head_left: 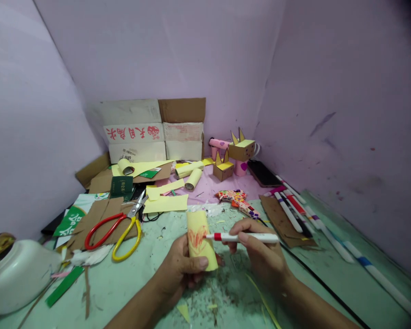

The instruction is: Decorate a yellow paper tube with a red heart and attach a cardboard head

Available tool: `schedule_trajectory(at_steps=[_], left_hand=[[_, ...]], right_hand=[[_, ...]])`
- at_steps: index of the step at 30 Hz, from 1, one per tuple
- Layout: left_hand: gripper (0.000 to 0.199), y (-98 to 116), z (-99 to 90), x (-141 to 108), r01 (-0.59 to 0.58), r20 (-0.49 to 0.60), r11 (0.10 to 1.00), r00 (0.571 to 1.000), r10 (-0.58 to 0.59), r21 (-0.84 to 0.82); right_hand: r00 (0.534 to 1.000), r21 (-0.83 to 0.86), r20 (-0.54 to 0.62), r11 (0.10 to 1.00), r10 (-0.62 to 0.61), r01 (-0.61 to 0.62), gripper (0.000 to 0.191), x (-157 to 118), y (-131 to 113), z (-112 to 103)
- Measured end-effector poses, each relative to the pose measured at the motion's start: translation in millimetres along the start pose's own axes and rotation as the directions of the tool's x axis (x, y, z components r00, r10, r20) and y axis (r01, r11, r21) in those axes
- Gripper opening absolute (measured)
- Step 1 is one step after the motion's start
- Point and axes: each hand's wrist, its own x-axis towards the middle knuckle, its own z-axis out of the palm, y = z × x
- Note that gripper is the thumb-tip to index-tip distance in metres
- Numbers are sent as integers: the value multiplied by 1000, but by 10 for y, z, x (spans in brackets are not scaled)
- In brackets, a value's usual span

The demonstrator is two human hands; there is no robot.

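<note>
A yellow paper-covered tube (pixel 199 221) stands nearly upright in my left hand (pixel 183 265), with the thumb across its lower front. Red-orange strokes partly fill a heart outline on its face. My right hand (pixel 256 249) grips a white marker (pixel 260 237) with a red band, held level, its tip at the right part of the coloured heart. Behind the tube lie yellow paper strips (pixel 167 204) and two more yellow tubes (pixel 193 178). Scissors (pixel 132 224) with one red and one yellow handle rest open to the left of my left hand.
Several markers (pixel 287 211) and brown cardboard (pixel 277 219) lie at the right, near a phone (pixel 263 173). A black cable (pixel 315 274) runs past my right hand. Small cardboard boxes with pointed ears (pixel 223 170) stand behind. A white container (pixel 23 274) is at the left, a flattened carton (pixel 133 112) against the wall.
</note>
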Motion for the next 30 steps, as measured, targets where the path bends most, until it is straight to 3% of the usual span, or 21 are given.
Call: schedule_trajectory(at_steps=[15, 25, 30], left_hand=[[56, 48, 32, -32, 25, -41, 1000, 999, -24, 11], [55, -15, 10, 9, 13, -82, 1000, 997, -13, 7], [55, -2, 18, 12, 7, -111, 999, 994, -3, 41]], right_hand=[[999, -141, -48, 990, -12, 5, 18, -22, -44, 23], [1000, -109, -25, 994, 7, -9, 22, -16, -47, 4], [996, -10, -73, 998, -60, 60, 29, 6, -9, 28]])
